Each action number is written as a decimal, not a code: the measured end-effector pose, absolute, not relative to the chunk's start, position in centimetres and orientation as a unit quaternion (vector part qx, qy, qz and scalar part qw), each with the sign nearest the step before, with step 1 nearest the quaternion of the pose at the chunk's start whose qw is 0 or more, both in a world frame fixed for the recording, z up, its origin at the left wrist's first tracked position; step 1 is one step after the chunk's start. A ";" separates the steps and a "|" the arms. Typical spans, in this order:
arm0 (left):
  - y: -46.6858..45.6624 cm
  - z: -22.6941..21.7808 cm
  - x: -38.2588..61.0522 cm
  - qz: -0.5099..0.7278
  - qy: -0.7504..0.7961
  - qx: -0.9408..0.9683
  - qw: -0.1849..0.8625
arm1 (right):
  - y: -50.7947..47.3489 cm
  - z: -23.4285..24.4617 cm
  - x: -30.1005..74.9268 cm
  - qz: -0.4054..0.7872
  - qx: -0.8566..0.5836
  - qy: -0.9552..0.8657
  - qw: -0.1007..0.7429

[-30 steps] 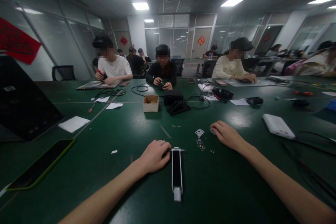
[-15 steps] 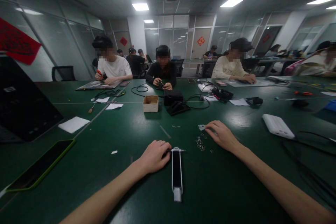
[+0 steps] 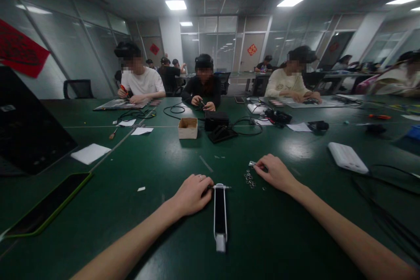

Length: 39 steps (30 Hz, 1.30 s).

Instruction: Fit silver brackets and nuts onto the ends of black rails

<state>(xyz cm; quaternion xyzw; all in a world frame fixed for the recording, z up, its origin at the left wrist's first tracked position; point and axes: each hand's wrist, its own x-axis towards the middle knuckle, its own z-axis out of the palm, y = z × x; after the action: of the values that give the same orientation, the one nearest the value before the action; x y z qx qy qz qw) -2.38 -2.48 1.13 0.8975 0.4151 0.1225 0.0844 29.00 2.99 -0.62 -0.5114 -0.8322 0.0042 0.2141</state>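
Observation:
My left hand (image 3: 193,194) is closed at the left end of a thin metal rod (image 3: 226,187). That rod crosses the top of a long, narrow frame (image 3: 220,216), white-edged with a black middle and a pale block at its near end, which lies on the green table. To the right, my right hand (image 3: 274,173) pinches a small silvery plate (image 3: 252,163) between thumb and fingertips. Just left of and below those fingers lies a loose pile of small metal rings or nuts (image 3: 250,180); their exact kind is too small to tell.
A small open cardboard box (image 3: 188,129) and black devices with cables (image 3: 218,127) stand farther back. On the left are a phone in a green case (image 3: 46,205), white paper (image 3: 91,154) and a laptop (image 3: 29,127). A white power bank (image 3: 348,157) lies right. Several people sit opposite.
My right hand has come slightly nearer and left, and the small plate has tilted and shifted with its fingers. My left hand stays at the rod.

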 end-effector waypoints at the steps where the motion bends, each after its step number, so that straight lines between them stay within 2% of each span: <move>1: -2.5 1.1 -2.4 0.122 0.415 0.897 0.085 | 2.8 -0.5 28.9 0.019 -0.501 -0.839 0.212; 5: -2.5 1.2 -2.4 0.123 0.414 0.897 0.090 | 2.3 0.0 28.9 0.052 -0.468 -0.851 0.232; 9: -2.4 1.1 -2.5 0.124 0.412 0.898 0.091 | 2.8 0.2 30.4 0.000 -0.510 -0.803 0.308; 11: -2.3 1.0 -2.5 0.126 0.410 0.899 0.089 | 3.2 0.2 31.7 -0.031 -0.546 -0.775 0.316; 15: -2.3 0.9 -2.5 0.126 0.409 0.899 0.090 | 4.0 0.0 34.2 -0.058 -0.627 -0.738 0.243; 18: -2.4 1.1 -2.5 0.119 0.411 0.898 0.097 | 4.2 -0.2 35.0 -0.034 -0.667 -0.724 0.172; 21: -2.4 1.3 -2.5 0.118 0.415 0.897 0.100 | 4.1 -0.2 34.7 -0.015 -0.670 -0.729 0.140; 24: -2.4 1.4 -2.4 0.117 0.416 0.897 0.096 | 3.8 0.0 34.0 -0.041 -0.654 -0.744 0.133; 27: -2.5 1.5 -2.3 0.117 0.415 0.897 0.096 | 3.3 0.2 32.9 -0.099 -0.620 -0.759 0.171; 30: -2.5 1.5 -2.3 0.120 0.415 0.896 0.098 | 2.9 -0.1 31.3 -0.107 -0.550 -0.804 0.197; 33: -2.6 1.5 -2.3 0.118 0.419 0.895 0.101 | 2.7 -0.4 29.6 -0.085 -0.487 -0.853 0.169; 39: -2.7 1.6 -2.4 0.112 0.423 0.893 0.108 | 2.7 0.0 28.7 -0.085 -0.484 -0.861 0.132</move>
<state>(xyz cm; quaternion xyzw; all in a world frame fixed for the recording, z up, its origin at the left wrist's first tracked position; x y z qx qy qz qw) -2.44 -2.69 1.64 0.8927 0.4228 0.1122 0.1079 28.72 2.69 0.00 -0.4837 -0.8611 -0.0851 0.1319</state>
